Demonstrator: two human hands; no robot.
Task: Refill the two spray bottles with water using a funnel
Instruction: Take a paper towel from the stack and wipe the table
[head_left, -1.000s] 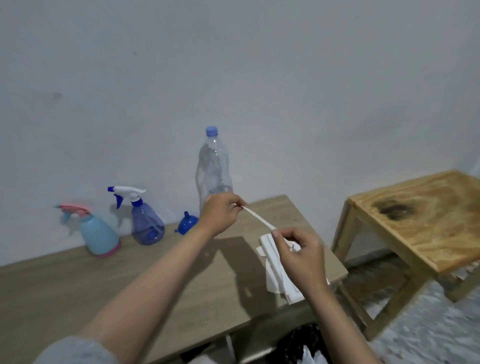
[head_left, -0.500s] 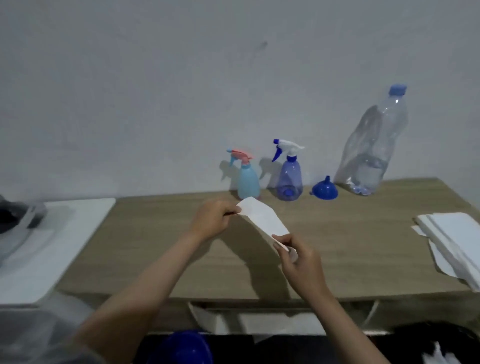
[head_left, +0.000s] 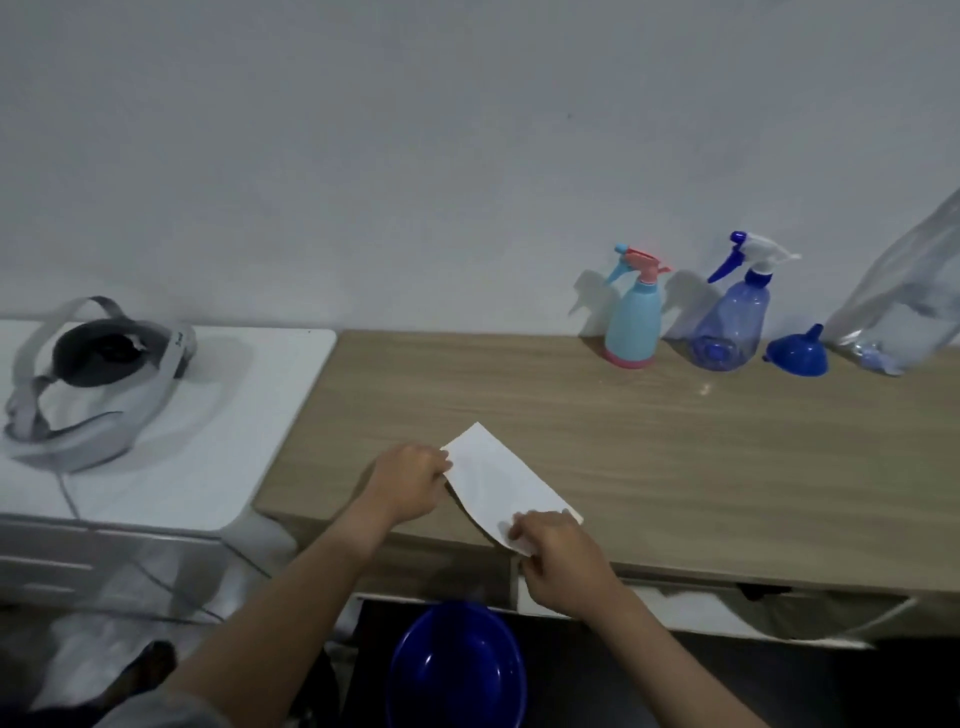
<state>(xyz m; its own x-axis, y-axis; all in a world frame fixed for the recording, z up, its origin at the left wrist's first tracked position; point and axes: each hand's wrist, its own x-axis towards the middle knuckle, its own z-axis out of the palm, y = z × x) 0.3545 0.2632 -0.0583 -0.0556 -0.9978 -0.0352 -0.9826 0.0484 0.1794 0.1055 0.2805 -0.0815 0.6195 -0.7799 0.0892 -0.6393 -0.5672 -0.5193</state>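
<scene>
Left hand (head_left: 410, 480) and right hand (head_left: 558, 558) each pinch the white paper (head_left: 498, 480). Both spray bottles (head_left: 631, 325) stand up, nozzles pointing left.

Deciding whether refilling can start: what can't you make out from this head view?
- Water bottle: top and cap cut off by the right edge.
- Light blue spray bottle: opaque, fill level hidden.
- Blue basin: below the table, bottom cut off, contents unclear.
- White paper: ends covered by left hand and right hand.

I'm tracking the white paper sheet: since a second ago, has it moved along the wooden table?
Yes. The white paper sheet went from the table's right end, below the water bottle, to left of the spray bottles.
</scene>
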